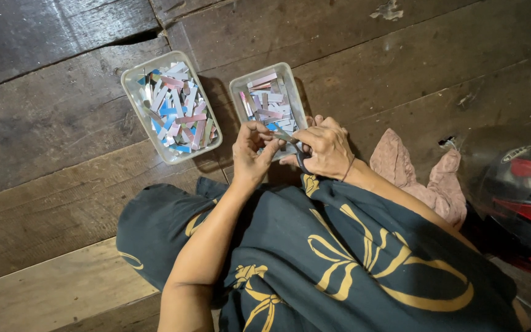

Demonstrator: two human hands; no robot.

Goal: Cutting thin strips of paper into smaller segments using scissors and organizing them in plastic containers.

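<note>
Sat on plank floor (50,123), dark gold-printed cloth (351,258) over lap. Two clear trays of coloured paper strips ahead: left tray (131,92) heaped, right tray (236,92) just beyond my hands. My right hand (326,150) gripped dark-handled scissors (295,149); my left hand (252,150) pinched small strip by blades, strip barely visible. Risk, as I judged: fingertips that close to blades could get nicked; cut piece could miss tray, fall onto floor.

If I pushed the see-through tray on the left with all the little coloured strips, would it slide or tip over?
The left tray is low and wide, so it would probably slide on the wooden floor, not tip. It looks like thin plastic, likely light and a bit bendy. The coloured strips lie loose and heaped, so a hard shove might spill some.
</note>
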